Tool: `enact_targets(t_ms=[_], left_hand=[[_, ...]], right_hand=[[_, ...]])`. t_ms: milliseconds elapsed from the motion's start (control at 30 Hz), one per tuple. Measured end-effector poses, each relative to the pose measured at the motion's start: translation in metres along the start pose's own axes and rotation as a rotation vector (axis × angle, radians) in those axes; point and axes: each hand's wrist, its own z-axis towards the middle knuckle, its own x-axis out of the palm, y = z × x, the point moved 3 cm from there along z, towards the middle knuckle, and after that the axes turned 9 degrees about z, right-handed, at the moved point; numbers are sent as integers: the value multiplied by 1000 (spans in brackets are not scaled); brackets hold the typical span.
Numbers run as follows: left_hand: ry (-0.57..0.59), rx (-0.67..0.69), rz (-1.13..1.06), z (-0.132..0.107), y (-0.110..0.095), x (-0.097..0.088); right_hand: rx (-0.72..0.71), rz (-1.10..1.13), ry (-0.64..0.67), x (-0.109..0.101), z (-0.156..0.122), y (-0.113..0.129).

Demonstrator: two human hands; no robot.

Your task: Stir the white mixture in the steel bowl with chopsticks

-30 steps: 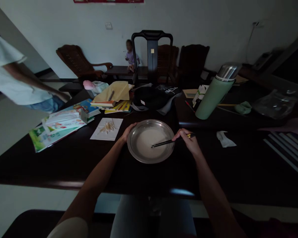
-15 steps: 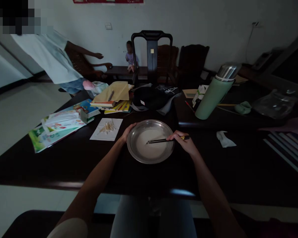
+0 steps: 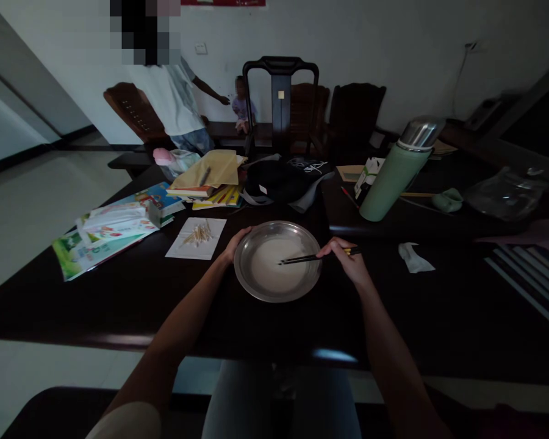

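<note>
A round stainless steel basin rests on the dark table in front of me. Spread across its bottom is a pale whitish layer, too dim to tell whether it is grain or liquid. My left hand grips the basin's left rim, with the thumb along the edge. In my right hand is a pair of black chopsticks, held over the basin's right rim. Their tips are close together above the pale layer; whether they touch it or pinch anything, I cannot tell.
Left of the basin, several cotton swabs lie on white paper. Picture books, an envelope on stacked books and a black bag sit beyond. A green thermos and crumpled tissue are rightward. Two people are behind the table.
My right hand and the chopsticks have shifted slightly right. My left hand stays on the rim. The standing person at the back has moved right, nearer the seated person.
</note>
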Motion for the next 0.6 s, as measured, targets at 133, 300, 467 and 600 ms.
enact_targets(t_ms=[133, 300, 467, 600], left_hand=[[14, 26, -1, 2, 0, -1], [32, 26, -9, 7, 1, -4], [12, 24, -19, 5, 1, -3], [4, 32, -15, 1, -2, 0]], right_hand=[[-9, 11, 89, 4, -1, 1], [-24, -62, 90, 6, 2, -1], [-56, 18, -18, -4, -1, 3], [-24, -7, 133, 7, 1, 1]])
